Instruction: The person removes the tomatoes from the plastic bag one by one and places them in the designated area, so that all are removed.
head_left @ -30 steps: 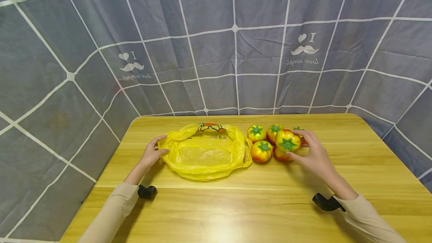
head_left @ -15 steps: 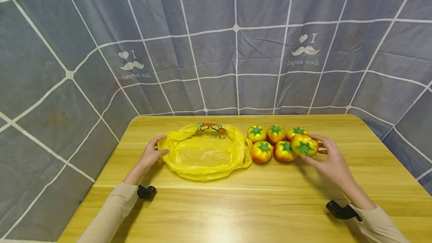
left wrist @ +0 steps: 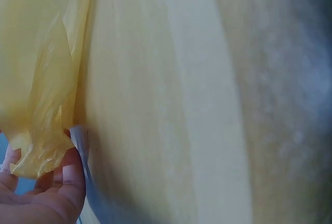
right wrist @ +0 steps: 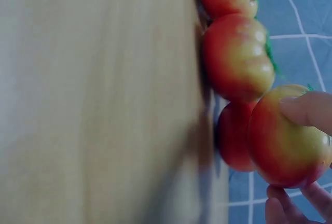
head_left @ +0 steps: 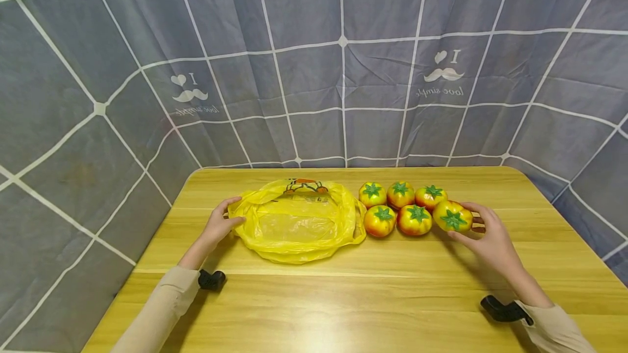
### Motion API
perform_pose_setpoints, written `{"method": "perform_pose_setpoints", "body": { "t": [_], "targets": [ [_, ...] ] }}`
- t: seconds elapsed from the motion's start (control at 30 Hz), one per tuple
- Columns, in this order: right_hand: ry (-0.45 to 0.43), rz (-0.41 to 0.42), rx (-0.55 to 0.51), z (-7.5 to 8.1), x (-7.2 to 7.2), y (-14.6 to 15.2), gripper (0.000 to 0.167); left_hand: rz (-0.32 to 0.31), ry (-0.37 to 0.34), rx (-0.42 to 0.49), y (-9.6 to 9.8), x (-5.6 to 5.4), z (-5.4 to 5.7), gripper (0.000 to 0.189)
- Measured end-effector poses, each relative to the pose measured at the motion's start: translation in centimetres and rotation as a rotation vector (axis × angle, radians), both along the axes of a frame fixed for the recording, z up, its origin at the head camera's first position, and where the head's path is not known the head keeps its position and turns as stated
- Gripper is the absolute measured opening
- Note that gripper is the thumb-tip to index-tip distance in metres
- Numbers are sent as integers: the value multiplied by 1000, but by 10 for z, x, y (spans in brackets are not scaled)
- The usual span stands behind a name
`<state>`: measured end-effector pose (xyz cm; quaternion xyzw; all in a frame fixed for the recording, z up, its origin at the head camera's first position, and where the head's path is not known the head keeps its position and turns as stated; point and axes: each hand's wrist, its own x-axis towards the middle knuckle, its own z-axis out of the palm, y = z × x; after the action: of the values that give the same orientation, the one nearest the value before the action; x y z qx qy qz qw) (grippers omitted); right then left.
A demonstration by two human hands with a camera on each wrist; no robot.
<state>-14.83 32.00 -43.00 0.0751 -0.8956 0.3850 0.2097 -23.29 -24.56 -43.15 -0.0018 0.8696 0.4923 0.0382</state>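
Observation:
A yellow plastic bag [head_left: 299, 252] lies with its mouth spread wide on the left half of the table. My left hand [head_left: 219, 225] holds the bag's left edge, thumb in front and fingers behind; crumpled film [left wrist: 49, 146] sits between them in the left wrist view. Toward the right, my right hand [head_left: 493, 238] grips a red-and-yellow tomato [head_left: 452, 217] with a green star-shaped calyx. Thumb and fingers hold opposite sides of this tomato [right wrist: 285, 141], which appears slightly raised off the table, at the right end of the front row.
Several similar tomatoes stand in two rows between bag and right hand, such as one in the back row [head_left: 400, 195] and one in front [head_left: 414, 220]. The wooden table [head_left: 314, 298] ends at a grey gridded curtain [head_left: 314, 86].
My right hand has carried the tomato rightward and slightly toward me, from above the other tomatoes to the end of the front row. My left hand and the bag look unmoved.

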Motion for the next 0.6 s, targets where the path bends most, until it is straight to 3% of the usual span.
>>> {"method": "perform_pose_setpoints", "body": {
  "t": [0.6],
  "targets": [
    [-116, -3, 3, -16, -4, 11, 62, -2, -13, 22, 1, -1, -4, 60]
  ]
}}
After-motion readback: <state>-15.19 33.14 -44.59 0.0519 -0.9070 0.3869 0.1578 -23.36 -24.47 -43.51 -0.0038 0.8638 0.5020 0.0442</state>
